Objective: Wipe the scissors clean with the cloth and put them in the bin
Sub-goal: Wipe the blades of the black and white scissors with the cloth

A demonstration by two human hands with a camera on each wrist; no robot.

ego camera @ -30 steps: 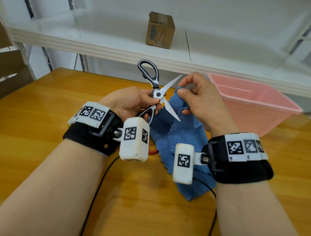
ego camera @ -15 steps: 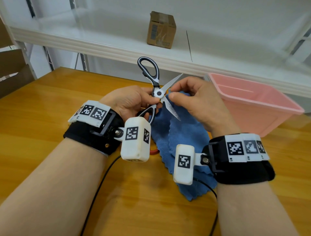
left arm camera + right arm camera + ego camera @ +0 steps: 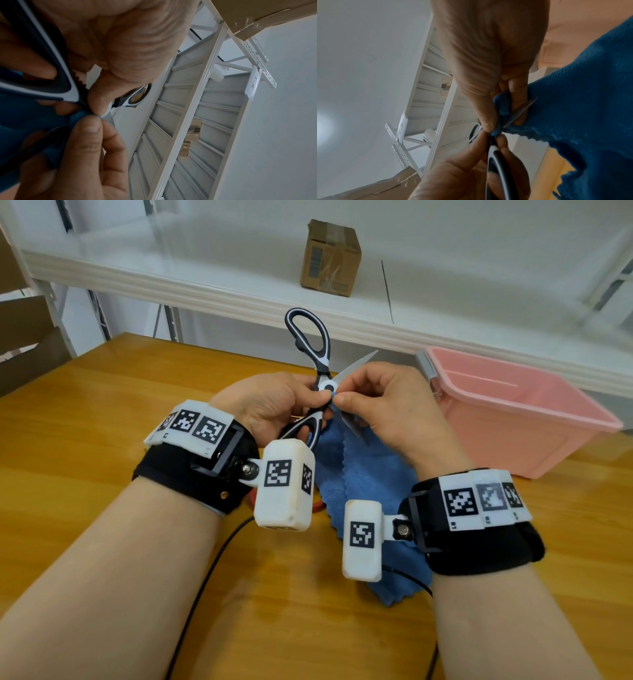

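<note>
The black-and-white-handled steel scissors [image 3: 320, 378] are held up above the wooden tabletop [image 3: 85, 419], blades spread wide, with one handle loop standing up and the other low in the left hand [image 3: 270, 402]. That hand's grip is closed round the lower handle, thumb pressing near the pivot. The right hand [image 3: 387, 402] pinches a fold of the blue microfibre cloth [image 3: 373, 470] against the lower blade close to the pivot; the right wrist view shows the bare blade edge running between the cloth and the fingers [image 3: 517, 86]. The rest of the cloth hangs down and trails on the tabletop. The pink plastic bin [image 3: 513, 412] stands on the tabletop to the right, well apart from the scissors, and looks empty as far as its inside shows. Wiping seems to be the step in hand, with the drop into the bin not yet done. The main risk, to my eye, is the open blades: if the pinch slides along the edge with only thin cloth under it, or the left hand squeezes the handles shut, a fingertip could be nicked. The loose cloth could also catch at the pivot, and the upper blade may go unwiped.
</note>
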